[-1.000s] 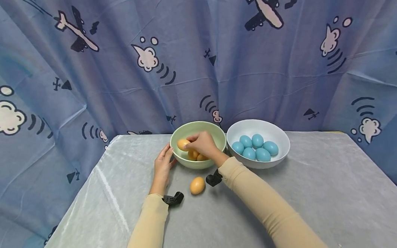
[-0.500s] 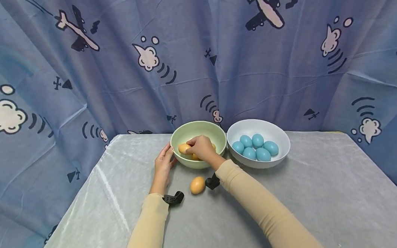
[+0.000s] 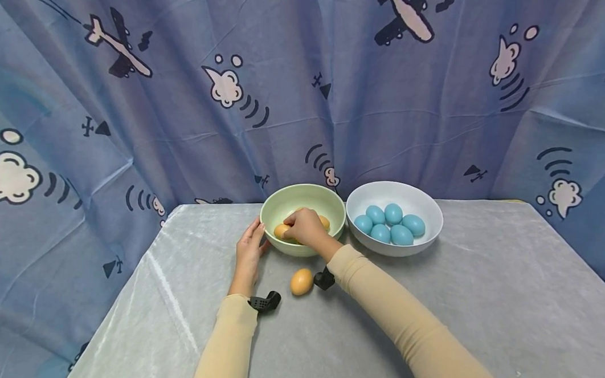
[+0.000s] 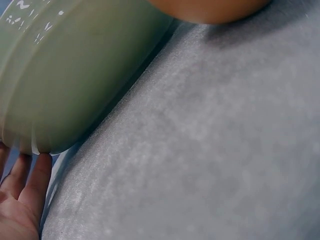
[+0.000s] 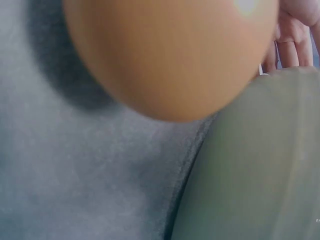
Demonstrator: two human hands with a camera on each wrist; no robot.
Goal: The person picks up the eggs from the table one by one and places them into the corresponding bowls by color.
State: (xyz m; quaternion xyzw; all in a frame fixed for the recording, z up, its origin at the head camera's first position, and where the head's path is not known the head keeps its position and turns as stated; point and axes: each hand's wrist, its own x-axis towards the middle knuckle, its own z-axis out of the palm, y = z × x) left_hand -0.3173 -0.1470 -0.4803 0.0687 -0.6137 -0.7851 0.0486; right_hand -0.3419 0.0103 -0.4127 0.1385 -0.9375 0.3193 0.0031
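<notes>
In the head view, a green bowl (image 3: 319, 192) holds several orange-yellow eggs, partly hidden by my right hand (image 3: 308, 230). That hand reaches inside, its thumb and fingers pinching an egg (image 3: 281, 231) low at the bowl's left side. My left hand (image 3: 248, 252) rests against the bowl's outer left wall, with fairly straight fingers; its fingertips (image 4: 42, 162) touch the wall in the left wrist view. One more orange-yellow egg (image 3: 301, 282) lies on the table in front of the bowl, between my wrists. It looms large in the right wrist view as a smooth orange egg (image 5: 172, 55).
Just right of the green bowl stands a white bowl (image 3: 429, 216) with several blue eggs (image 3: 401, 235). Both are near the back edge of the grey cloth-covered table (image 3: 498, 293). A blue patterned curtain (image 3: 288, 110) hangs behind. Black wrist cameras (image 3: 265, 302) sit on both wrists.
My right hand has lowered the egg it pinches deeper into the green bowl, moving slightly down. The left hand, the loose egg and the white bowl stay in place.
</notes>
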